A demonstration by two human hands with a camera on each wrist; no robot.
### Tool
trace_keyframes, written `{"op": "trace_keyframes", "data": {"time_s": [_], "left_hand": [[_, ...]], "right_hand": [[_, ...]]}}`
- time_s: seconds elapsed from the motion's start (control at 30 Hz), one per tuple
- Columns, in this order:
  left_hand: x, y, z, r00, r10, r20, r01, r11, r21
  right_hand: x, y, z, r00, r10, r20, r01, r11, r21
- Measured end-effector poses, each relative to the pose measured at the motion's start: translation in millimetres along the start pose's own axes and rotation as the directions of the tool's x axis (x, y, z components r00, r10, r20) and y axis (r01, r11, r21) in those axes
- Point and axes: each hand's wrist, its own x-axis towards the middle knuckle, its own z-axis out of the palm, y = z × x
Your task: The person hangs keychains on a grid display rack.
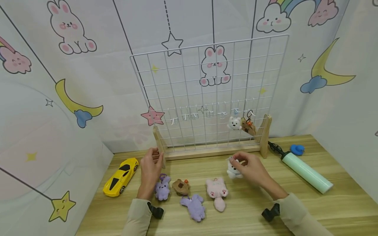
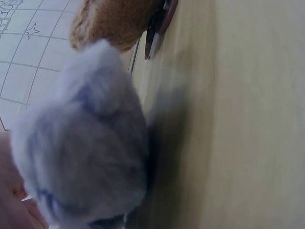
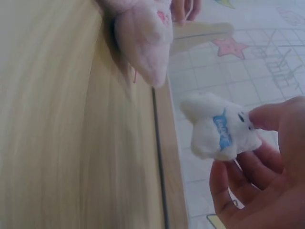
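A small white plush bear keychain [image 1: 234,169] is held in my right hand [image 1: 251,167], thumb and fingertips gripping it by the head above the table. The right wrist view shows the bear [image 3: 217,126] with a blue patch of lettering on its body. My left hand [image 1: 150,168] grips the left wooden leg [image 1: 160,142] of the white wire grid rack [image 1: 217,65], fingers behind and thumb in front. Below it lies a purple plush rabbit [image 1: 162,189], which fills much of the left wrist view. Another white bear [image 1: 234,123] and a brown plush [image 1: 248,127] hang from the rack's hooks.
Between my forearms lie a brown plush [image 1: 181,186], a second purple plush [image 1: 195,208] and a pink plush [image 1: 217,188]. A yellow toy car [image 1: 121,177] stands at left. At right are a mint-green pump [image 1: 307,172] and a blue toy duck [image 1: 297,149].
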Motion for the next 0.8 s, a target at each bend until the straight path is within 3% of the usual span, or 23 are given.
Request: {"op": "trace_keyframes", "data": {"time_s": [0.23,0.43,0.63,0.8], "left_hand": [[0.0,1.3,-0.6,1.0,0.017,-0.004,-0.017,1.0,-0.005],[0.5,-0.2,-1.0,1.0,0.015,-0.006,-0.015,1.0,-0.003],[-0.1,-0.5,-0.6,1.0,0.009,-0.005,-0.009,1.0,-0.004],[-0.2,0.0,-0.1,1.0,0.002,-0.002,-0.002,1.0,-0.003]], "right_hand": [[6,-8,1.2,1.0,-0.027,0.0,0.026,0.992,0.127],[14,-16,2.4,0.998,-0.038,-0.045,0.046,0.984,0.173],[23,-29,0.0,0.991,-0.044,-0.127,0.072,0.971,0.227],[32,-41,-3.5,0.97,-0.048,-0.237,0.119,0.948,0.296]]}}
